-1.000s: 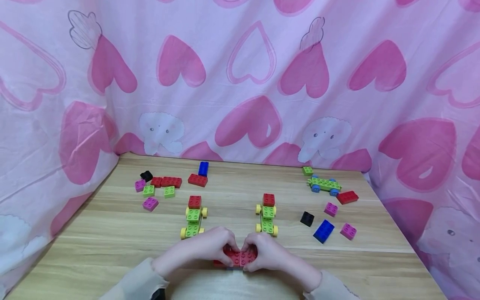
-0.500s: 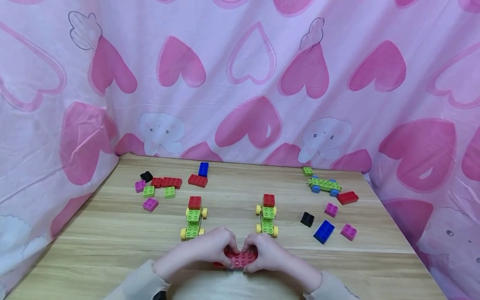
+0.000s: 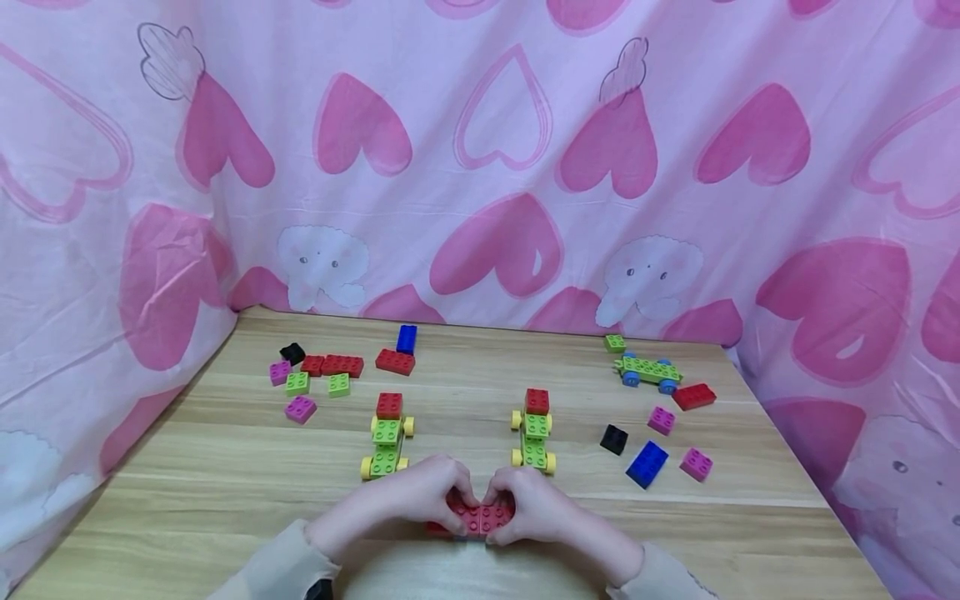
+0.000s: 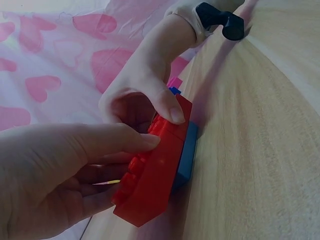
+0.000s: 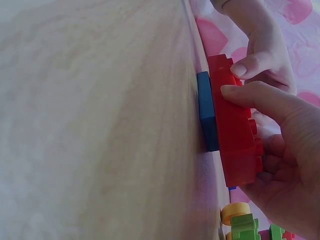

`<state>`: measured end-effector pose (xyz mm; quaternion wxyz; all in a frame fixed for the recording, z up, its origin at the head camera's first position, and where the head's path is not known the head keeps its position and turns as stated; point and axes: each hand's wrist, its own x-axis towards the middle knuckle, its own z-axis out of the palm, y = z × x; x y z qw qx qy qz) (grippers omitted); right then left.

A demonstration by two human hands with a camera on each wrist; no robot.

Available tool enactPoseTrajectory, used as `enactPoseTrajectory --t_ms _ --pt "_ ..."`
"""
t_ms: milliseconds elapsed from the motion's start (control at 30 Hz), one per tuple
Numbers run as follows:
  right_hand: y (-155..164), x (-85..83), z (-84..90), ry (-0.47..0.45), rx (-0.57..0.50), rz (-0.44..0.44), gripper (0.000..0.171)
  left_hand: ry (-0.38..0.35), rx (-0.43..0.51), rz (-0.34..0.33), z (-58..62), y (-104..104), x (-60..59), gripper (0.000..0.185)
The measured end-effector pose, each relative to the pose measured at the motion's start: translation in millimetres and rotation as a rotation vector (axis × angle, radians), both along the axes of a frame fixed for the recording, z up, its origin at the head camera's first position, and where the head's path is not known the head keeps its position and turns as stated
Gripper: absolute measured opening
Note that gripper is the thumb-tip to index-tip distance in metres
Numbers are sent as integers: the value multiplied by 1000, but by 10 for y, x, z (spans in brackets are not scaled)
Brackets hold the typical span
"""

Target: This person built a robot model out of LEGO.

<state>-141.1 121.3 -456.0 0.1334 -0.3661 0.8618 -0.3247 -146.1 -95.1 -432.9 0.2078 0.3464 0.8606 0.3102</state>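
Observation:
Both hands meet at the near middle of the wooden table (image 3: 225, 492). My left hand (image 3: 438, 500) and right hand (image 3: 512, 504) each pinch one end of a long red brick (image 3: 480, 517) with thumb and fingers. In the left wrist view the red brick (image 4: 155, 175) sits on a blue piece (image 4: 186, 155) that rests on the table. The right wrist view shows the same red brick (image 5: 232, 130) on the blue piece (image 5: 206, 110), with my right thumb lying along the brick's side. The palms hide most of the brick's studs.
Two green cars with yellow wheels and red tops (image 3: 387, 435) (image 3: 535, 429) stand just beyond the hands. A green car with blue wheels (image 3: 648, 369) is at the far right. Loose bricks lie far left (image 3: 315, 371) and right (image 3: 647, 462). A pink heart-print cloth (image 3: 480, 167) walls the table.

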Motion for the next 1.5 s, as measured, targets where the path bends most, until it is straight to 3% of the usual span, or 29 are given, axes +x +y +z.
enactPoseTrajectory --t_ms 167,567,867,967,1233,1500 --pt "-5 -12 -7 -4 6 3 30 -46 20 25 -37 -4 -19 22" --pt "13 -9 -12 -6 12 -9 31 -52 35 71 -86 4 -8 24" --pt "2 -11 4 -19 30 -18 31 -167 93 53 -113 -42 -81 25" --pt "-3 -10 12 -21 31 -16 31 -172 100 33 -127 -49 -104 26" --pt "-16 -2 25 -21 33 -8 31 -63 81 -77 -152 -102 -111 26" --pt "-39 4 63 -43 73 -11 30 52 85 -109 -156 -164 -67 30"
